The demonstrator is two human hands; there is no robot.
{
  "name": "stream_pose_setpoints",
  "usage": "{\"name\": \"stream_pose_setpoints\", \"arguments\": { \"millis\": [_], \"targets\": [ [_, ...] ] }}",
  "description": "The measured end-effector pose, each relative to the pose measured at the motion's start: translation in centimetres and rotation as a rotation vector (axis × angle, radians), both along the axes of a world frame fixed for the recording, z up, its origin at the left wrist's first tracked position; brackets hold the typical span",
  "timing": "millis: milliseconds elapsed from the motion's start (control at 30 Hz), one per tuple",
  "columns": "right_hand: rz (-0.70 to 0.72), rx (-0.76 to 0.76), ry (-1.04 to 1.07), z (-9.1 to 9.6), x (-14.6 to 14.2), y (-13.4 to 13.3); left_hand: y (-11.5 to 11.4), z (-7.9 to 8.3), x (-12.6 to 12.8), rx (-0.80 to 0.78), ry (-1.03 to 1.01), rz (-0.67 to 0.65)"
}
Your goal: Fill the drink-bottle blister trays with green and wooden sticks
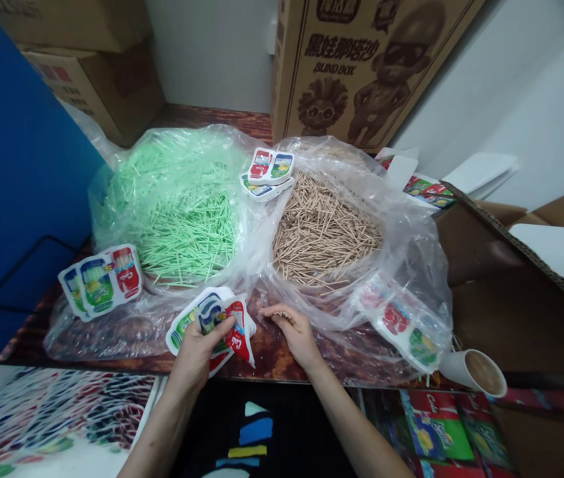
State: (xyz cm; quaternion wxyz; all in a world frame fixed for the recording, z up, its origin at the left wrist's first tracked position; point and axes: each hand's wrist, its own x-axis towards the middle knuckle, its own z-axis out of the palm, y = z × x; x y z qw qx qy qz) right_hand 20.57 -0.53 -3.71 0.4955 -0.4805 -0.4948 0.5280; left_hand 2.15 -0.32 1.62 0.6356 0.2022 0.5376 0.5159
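Note:
My left hand point(197, 348) pinches a folded printed packet point(239, 335) with red, blue and green drink pictures. More flat packets point(178, 330) of the same print lie beneath that hand. To its right, my right hand point(298, 332) has its fingers curled around a few short brown sticks point(282, 315), only partly visible. Just beyond it, a clear plastic bag holds a heap of brown sticks point(326, 229). Farther left, a second clear bag holds a heap of light green sticks point(190, 232).
Printed packets lie at the left point(100, 282), between the bags point(271, 166) and on the right bag's edge point(404, 325). A paper cup point(466, 372) stands at the table's right front edge. An open carton point(495, 285) is at the right; a large box point(332, 79) stands behind.

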Motion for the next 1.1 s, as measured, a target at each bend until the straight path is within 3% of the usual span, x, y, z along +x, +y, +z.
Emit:
{"name": "stream_pose_setpoints", "arguments": {
  "millis": [867, 1100],
  "targets": [
    [0.01, 0.019, -0.006, -0.18, 0.01, 0.0, 0.04, -0.89, -0.22, 0.025, 0.016, -0.025],
    [0.01, -0.004, -0.045, 0.49, 0.09, -0.1, -0.01, -0.44, -0.5, 0.109, 0.141, -0.14]
  ]
}}
